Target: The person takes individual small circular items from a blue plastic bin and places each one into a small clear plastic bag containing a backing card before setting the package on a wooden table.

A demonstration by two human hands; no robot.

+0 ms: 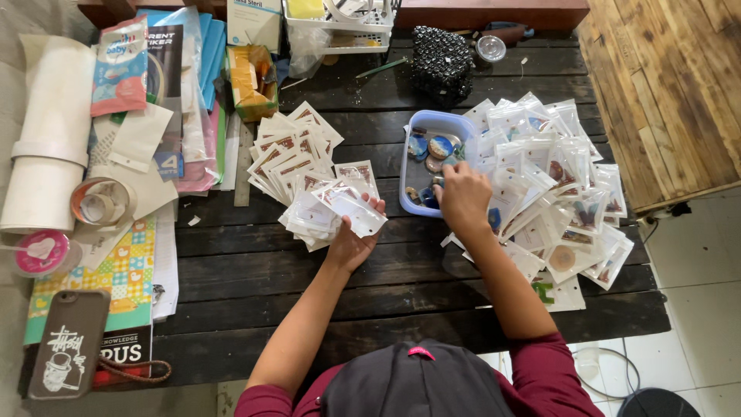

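Phone (68, 344) and a pink-lidded tub (43, 252) lie at the far left of the dark wooden desk (255, 270), beside white paper rolls (50, 127) and a tape ring (103, 202). Further right, a fan of small card-backed packets (292, 150) spreads out, and the left hand (351, 235) curls partly closed around one clear packet (351, 207), thumb on top, above a small stack. It looks like a packing step: a piece is being chosen for that packet, and the next move calls for a fine pinch. Right of this, the right hand (463, 197) dips into the pale blue tray (440, 123) of round coloured pieces (440, 147), fingers bent down; whether they grip one I cannot tell. Filled clear packets (563, 177) pile up at the right.
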